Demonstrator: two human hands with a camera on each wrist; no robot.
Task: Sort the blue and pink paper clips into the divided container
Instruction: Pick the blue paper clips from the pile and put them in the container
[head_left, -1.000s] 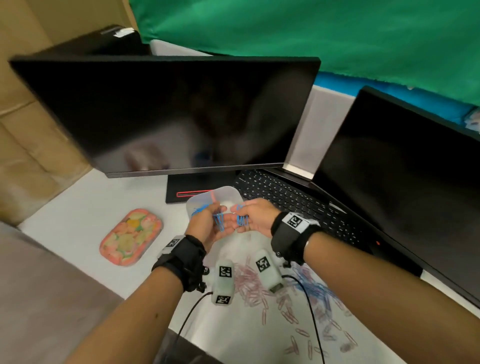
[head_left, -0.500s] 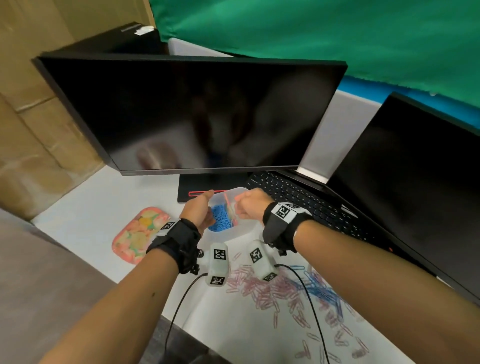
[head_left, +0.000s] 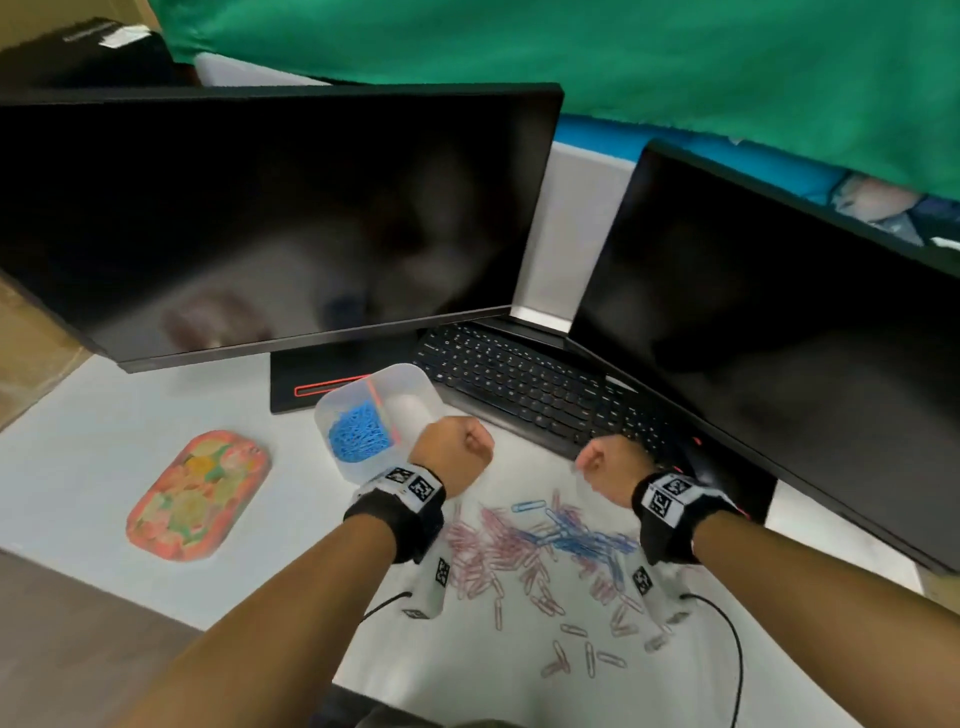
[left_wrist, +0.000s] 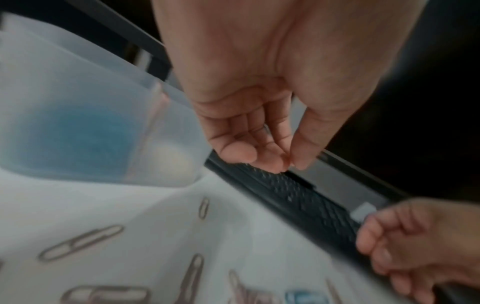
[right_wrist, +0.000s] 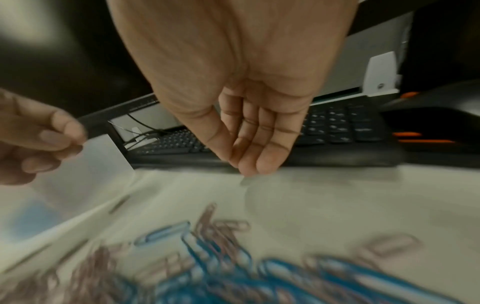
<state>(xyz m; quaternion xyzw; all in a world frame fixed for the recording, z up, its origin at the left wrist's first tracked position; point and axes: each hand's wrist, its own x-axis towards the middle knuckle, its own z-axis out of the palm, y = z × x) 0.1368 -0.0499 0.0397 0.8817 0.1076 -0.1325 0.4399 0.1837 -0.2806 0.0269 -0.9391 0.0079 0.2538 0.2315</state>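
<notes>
A clear divided container stands on the white desk, its left compartment holding a heap of blue clips; the right compartment looks bare. My left hand hovers just right of the container, fingers loosely curled and holding nothing. My right hand hangs farther right near the keyboard, fingers relaxed and pointing down, nothing in it. Below both hands lies a mixed pile: pink clips mostly left, blue clips mostly right, seen blurred in the right wrist view.
A black keyboard sits just behind the hands, a large monitor behind the container and a second dark screen at right. A colourful patterned tray lies left. Black cables trail from my wrists.
Both hands held blue clips over the container, let them fall into the left compartment, then drew back and apart. The right hand has moved right; both now hold nothing.
</notes>
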